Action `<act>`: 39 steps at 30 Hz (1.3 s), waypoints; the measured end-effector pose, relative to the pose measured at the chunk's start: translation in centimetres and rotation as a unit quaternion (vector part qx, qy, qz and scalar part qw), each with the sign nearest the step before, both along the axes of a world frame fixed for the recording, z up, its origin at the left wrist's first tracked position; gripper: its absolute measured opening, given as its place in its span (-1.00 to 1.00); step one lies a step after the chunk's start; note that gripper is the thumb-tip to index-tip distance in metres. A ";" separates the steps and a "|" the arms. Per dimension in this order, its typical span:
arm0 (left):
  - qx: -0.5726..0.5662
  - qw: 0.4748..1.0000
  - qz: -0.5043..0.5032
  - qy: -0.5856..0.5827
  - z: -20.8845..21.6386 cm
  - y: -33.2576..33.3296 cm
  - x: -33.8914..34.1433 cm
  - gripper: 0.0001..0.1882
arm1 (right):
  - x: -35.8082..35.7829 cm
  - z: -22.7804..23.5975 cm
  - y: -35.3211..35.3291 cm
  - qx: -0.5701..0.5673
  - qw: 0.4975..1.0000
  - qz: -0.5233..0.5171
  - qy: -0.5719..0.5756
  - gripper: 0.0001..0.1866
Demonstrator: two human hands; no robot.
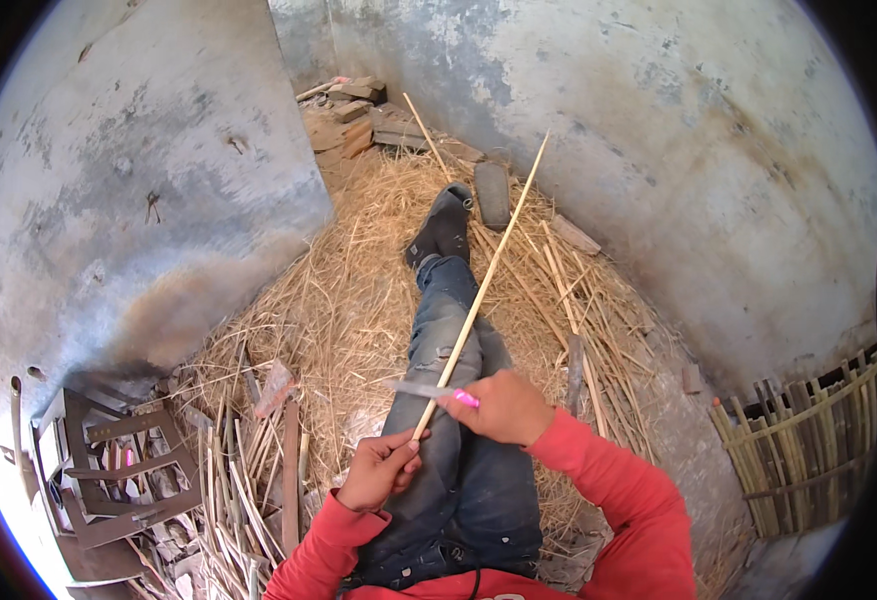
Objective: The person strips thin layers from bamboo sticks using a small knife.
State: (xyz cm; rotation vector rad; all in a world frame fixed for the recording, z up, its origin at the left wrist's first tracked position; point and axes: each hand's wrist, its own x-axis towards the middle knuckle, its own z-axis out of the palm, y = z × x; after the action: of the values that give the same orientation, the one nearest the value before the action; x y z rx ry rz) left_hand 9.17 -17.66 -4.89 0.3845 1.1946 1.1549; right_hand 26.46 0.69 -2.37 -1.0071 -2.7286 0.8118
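A long, pale stick, perhaps a split bamboo strip, slants over my outstretched legs, its thin tip pointing away to the far right. Near its lower end, my left hand is closed, pinching the stick between thumb and fingers. My right hand is closed around the pink handle of a knife. The blade lies across the stick just above my left hand, pointing left and slightly blurred. Whether its edge bites into the stick, I cannot tell.
Straw and shavings cover the floor around my legs. Loose strips and a broken wooden frame lie at left. More sticks lie right; a slatted basket-like piece stands by the wall. Bricks sit far back.
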 end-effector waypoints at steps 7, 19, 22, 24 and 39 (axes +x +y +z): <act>-0.018 0.995 -0.002 -0.100 0.5 -3.5 -0.1 -0.66 | 2.9 -2.2 10.4 0.000 0.979 -0.192 0.074 -0.23; 0.009 0.793 0.025 -0.609 -3.4 -2.0 -1.3 -0.60 | 0.6 -0.6 -2.2 -0.009 0.995 0.084 0.044 -0.34; 0.020 0.796 0.027 -0.604 -3.7 -2.5 -0.9 -0.59 | 0.7 -1.8 1.1 0.011 0.998 -0.005 0.063 -0.30; 0.013 0.793 0.029 -0.608 -3.6 -3.6 -0.5 -0.58 | 0.9 -1.3 5.2 -0.002 0.994 -0.085 0.063 -0.28; -0.012 0.789 0.077 -0.609 -3.6 -4.1 -0.2 -0.64 | 0.2 -1.9 -2.8 -0.051 0.995 0.059 0.061 -0.33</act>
State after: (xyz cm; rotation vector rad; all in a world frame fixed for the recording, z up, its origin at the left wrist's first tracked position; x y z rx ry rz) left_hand 8.93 -21.74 -8.51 -0.4820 0.0734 1.1792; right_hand 26.61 -2.08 -4.30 -0.7907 -2.6855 1.0058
